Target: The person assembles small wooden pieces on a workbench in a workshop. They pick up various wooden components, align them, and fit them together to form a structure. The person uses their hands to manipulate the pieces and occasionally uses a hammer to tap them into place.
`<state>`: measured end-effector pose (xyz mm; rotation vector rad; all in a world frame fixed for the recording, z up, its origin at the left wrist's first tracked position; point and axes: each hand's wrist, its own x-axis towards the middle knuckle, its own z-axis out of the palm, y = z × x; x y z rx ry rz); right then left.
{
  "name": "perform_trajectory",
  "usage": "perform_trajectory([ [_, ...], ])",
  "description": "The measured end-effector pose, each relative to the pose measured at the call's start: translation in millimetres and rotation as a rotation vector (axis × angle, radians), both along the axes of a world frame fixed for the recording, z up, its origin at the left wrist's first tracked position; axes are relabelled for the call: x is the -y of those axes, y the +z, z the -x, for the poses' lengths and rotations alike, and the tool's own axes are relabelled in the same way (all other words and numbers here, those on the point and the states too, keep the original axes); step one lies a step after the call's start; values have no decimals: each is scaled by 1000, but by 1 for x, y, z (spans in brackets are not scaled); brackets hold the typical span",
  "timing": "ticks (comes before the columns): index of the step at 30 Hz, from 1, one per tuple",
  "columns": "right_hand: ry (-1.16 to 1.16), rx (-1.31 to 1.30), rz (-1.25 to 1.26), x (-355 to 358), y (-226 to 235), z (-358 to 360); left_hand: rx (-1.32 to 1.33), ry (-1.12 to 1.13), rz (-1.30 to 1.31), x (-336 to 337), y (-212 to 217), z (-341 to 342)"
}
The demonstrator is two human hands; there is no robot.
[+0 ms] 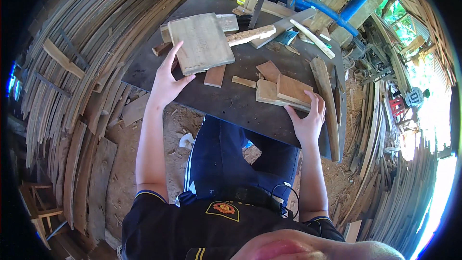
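Between my two hands the dark tabletop (240,103) lies bare along its near edge, giving open passage. Farther in, a short reddish offcut (214,75) and a small pale strip (244,82) block the middle. A long plank (325,101) walls off the right edge; scrap clutters the far side.

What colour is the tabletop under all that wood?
Dark grey, almost black tabletop, seen best in the head view.

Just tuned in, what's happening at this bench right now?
A person stands at a dark worktable strewn with wood offcuts. The left hand rests open against the edge of a large grey board. The right hand touches a stack of two small reddish boards, fingers on its near corner. Neither piece is lifted.
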<state>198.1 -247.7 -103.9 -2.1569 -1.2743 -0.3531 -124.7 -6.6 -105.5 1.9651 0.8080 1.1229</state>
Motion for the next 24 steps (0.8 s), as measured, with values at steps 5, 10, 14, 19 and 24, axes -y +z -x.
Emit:
perform_trajectory([
  [5,-3,-2,-3,0,1,1,91,256,68,-5,-7,-9],
  [10,9,-17,-20,2,4,2,-37,523,-207,-10,-24,-8],
  [14,18,-63,-77,1,-1,-1,-110,536,-379,-2,-18,-12],
  [19,73,-135,-151,1,-2,-4,30,549,-330,-6,-24,-4],
  [24,128,-137,-162,6,-2,-7,72,556,-297,-4,-26,-6],
])
